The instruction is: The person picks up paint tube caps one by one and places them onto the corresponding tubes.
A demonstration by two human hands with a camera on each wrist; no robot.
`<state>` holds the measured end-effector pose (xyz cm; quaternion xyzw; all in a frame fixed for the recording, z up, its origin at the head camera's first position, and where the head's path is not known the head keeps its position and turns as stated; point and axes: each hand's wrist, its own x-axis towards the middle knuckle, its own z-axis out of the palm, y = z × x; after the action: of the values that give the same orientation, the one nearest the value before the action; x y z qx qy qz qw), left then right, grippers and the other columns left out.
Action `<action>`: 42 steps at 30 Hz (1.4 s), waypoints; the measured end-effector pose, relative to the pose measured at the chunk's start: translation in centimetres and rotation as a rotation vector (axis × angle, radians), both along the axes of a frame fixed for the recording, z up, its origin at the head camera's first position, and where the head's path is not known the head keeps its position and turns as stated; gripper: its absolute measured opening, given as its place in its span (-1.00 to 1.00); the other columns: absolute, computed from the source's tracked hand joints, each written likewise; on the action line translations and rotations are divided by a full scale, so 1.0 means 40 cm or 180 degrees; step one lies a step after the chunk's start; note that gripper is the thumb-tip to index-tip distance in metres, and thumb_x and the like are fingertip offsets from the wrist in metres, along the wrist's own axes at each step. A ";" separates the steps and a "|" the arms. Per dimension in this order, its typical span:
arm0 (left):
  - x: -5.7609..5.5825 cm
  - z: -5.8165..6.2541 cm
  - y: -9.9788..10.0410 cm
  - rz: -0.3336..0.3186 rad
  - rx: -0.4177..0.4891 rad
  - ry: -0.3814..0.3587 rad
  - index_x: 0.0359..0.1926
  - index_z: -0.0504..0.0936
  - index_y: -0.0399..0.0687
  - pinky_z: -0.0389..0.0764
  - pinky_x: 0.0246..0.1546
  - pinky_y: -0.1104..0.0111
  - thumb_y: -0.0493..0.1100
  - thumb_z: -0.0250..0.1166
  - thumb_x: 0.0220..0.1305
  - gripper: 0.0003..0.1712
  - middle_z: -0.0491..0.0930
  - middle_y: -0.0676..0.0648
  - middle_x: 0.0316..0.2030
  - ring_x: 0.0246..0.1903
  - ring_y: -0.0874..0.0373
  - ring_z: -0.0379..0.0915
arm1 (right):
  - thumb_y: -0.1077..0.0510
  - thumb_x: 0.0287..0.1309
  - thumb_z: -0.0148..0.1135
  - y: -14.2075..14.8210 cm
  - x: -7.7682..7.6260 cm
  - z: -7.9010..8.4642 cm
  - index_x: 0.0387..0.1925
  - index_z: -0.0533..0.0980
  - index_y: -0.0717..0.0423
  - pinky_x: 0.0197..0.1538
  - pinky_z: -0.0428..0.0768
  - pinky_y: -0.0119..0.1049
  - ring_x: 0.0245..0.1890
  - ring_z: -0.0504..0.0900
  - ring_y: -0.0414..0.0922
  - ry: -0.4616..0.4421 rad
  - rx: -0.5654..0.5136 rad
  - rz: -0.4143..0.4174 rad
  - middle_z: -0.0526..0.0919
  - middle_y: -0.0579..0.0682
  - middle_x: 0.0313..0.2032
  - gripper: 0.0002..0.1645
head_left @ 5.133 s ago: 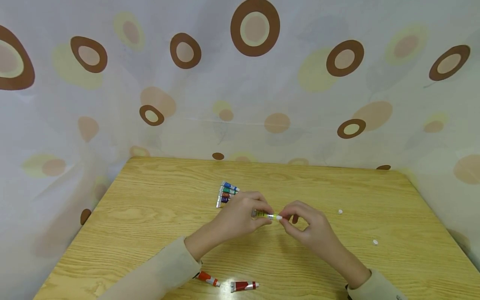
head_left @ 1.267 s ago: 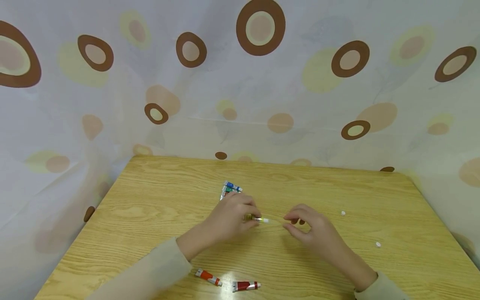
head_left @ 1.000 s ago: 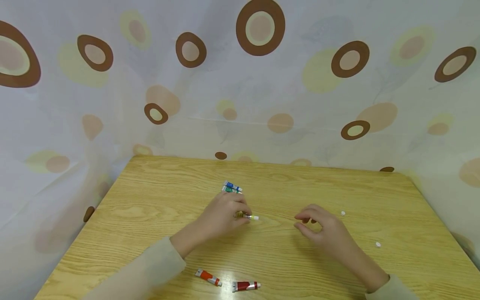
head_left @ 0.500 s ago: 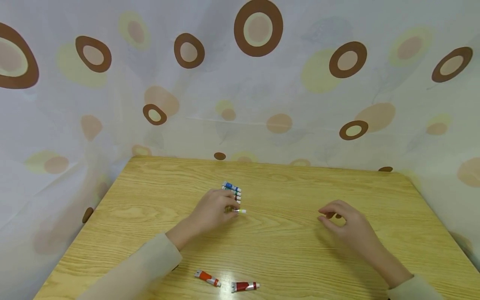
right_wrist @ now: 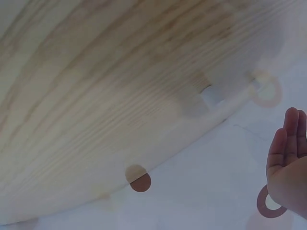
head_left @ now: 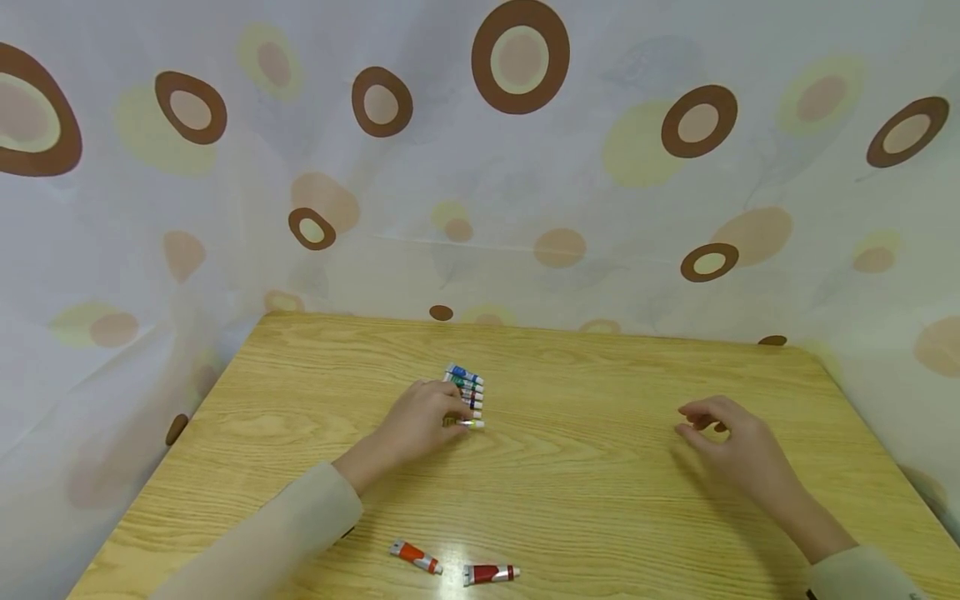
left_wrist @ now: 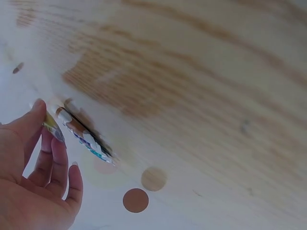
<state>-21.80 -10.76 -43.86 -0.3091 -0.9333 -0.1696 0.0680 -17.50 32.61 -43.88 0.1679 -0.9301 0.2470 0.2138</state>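
In the head view my left hand (head_left: 417,421) pinches a yellow paint tube (head_left: 474,424), its white cap pointing right. The tube lies at the near end of a row of small paint tubes (head_left: 467,374). My left fingers partly cover the row. In the left wrist view, thumb and fingers grip the tube (left_wrist: 53,127) beside the row, seen edge-on (left_wrist: 85,136). My right hand (head_left: 738,437) hovers over the right part of the table, fingers loosely bent, thumb and index tips apart with nothing visible between them. Its fingers also show in the right wrist view (right_wrist: 288,153).
Near the table's front edge lie an orange-red paint tube (head_left: 416,557) and a dark red paint tube (head_left: 491,573), both capped. A patterned white sheet (head_left: 558,183) rises behind and at the sides of the wooden table (head_left: 570,500).
The right hand has let go of the yellow tube's cap end and moved right, covering two small white discs seen earlier. The left hand has carried the tube left to the row.
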 end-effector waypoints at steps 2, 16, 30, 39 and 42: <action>-0.002 -0.002 0.000 0.0011 -0.0010 -0.0023 -0.19 0.85 0.12 0.44 -0.22 0.37 -0.03 0.53 0.19 -0.83 0.69 0.14 -0.27 -0.30 0.27 0.52 | 0.25 0.13 0.51 0.013 -0.003 -0.001 -0.13 0.70 0.14 -0.21 0.48 -0.62 -0.31 0.55 -0.45 -0.0160 0.0029 -0.0054 0.72 -0.08 -0.28 -0.75; -0.008 -0.011 -0.004 -0.0023 -0.0108 -0.0004 -0.19 0.85 0.12 0.41 -0.27 0.40 0.00 0.55 0.14 -0.79 0.66 0.14 -0.31 -0.33 0.28 0.48 | -0.01 0.30 0.41 0.063 -0.012 -0.014 0.17 0.55 0.32 -0.26 0.58 -0.38 -0.05 0.62 0.08 -0.1468 0.0138 -0.0189 0.65 0.17 -0.03 -0.41; -0.011 -0.017 -0.001 0.0018 -0.0174 -0.0036 -0.20 0.84 0.09 0.58 -0.18 0.31 0.00 0.53 0.17 -0.80 0.67 0.13 -0.30 -0.30 0.25 0.56 | 0.04 0.34 0.37 0.071 -0.044 -0.041 0.03 0.64 0.29 -0.29 0.55 -0.45 -0.28 0.55 -0.33 -0.1484 0.0152 -0.0216 0.70 0.00 -0.20 -0.59; -0.006 -0.015 0.007 0.0074 -0.0086 -0.0075 -0.23 0.84 0.04 0.65 -0.13 0.27 -0.03 0.50 0.19 -0.83 0.67 0.11 -0.31 -0.30 0.24 0.58 | 0.04 0.35 0.36 0.067 -0.052 -0.044 -0.09 0.69 0.20 -0.31 0.54 -0.42 -0.33 0.54 -0.35 -0.1476 0.0176 -0.0235 0.71 -0.03 -0.24 -0.70; -0.004 -0.014 0.008 0.0122 -0.0067 -0.0087 -0.24 0.84 0.02 0.65 -0.15 0.29 -0.05 0.50 0.20 -0.84 0.67 0.11 -0.33 -0.32 0.24 0.58 | 0.05 0.34 0.37 0.065 -0.053 -0.046 -0.10 0.69 0.20 -0.31 0.54 -0.43 -0.34 0.53 -0.38 -0.1454 0.0165 -0.0218 0.71 -0.04 -0.25 -0.71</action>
<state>-21.96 -10.43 -44.40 -0.2896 -0.9416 -0.1627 0.0551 -19.61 35.21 -45.74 0.0814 -0.9655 0.2472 0.0015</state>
